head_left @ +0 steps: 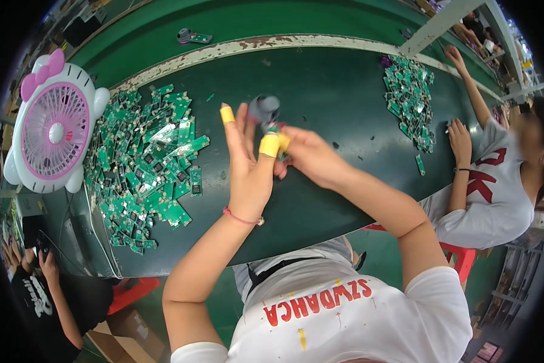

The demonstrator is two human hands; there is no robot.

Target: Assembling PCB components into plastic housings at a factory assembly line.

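Observation:
My left hand [247, 163] and my right hand [308, 158] meet above the dark green belt [338, 103]. Together they pinch a small green circuit board with a grey round part [264, 112] on its top. Yellow finger cots cover my left index fingertip and thumb, and one right fingertip. A red string bracelet circles my left wrist. A big heap of green circuit boards [148, 163] lies left of my left hand.
A white and pink desk fan [54, 124] stands at the left end. A second pile of green boards [411, 100] lies at the right, beside a seated person in white [496, 193] whose hands rest on the belt. Another person sits at lower left.

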